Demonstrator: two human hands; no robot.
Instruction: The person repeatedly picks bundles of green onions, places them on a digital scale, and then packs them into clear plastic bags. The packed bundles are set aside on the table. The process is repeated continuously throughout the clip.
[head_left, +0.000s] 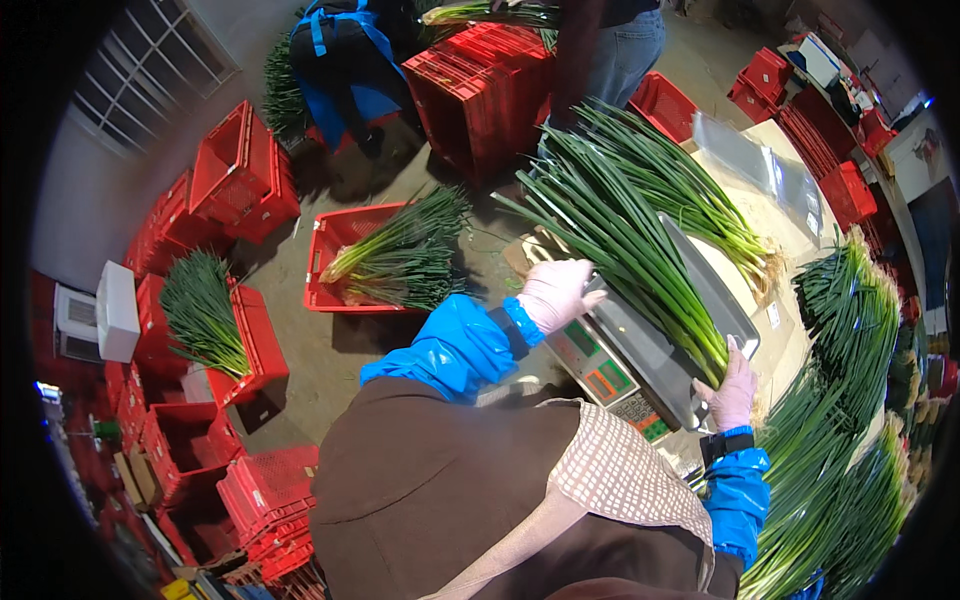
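Note:
A bunch of spring onions (640, 260) lies along the grey tray (700, 262) of a weighing scale, its green leaves pointing away from me. My right hand (732, 392), in a pale pink glove, cups the bunch's white lower end between thumb and fingers. Beside the tray's left edge is my left hand (556, 297), gloved alike, with thumb and fingers apart and nothing seen in it. The scale's keypad and display panel (606, 378) faces me below the tray. A second bunch of spring onions (715, 215) rests just beyond the tray, roots to the right.
More spring onions (840, 400) are heaped on the table at my right. Clear plastic bags (760, 170) lie at its far end. A red crate (318, 260) with spring onions stands on the floor. Stacked red crates (245, 170) line the left. Two people work beyond, by a crate stack (485, 95).

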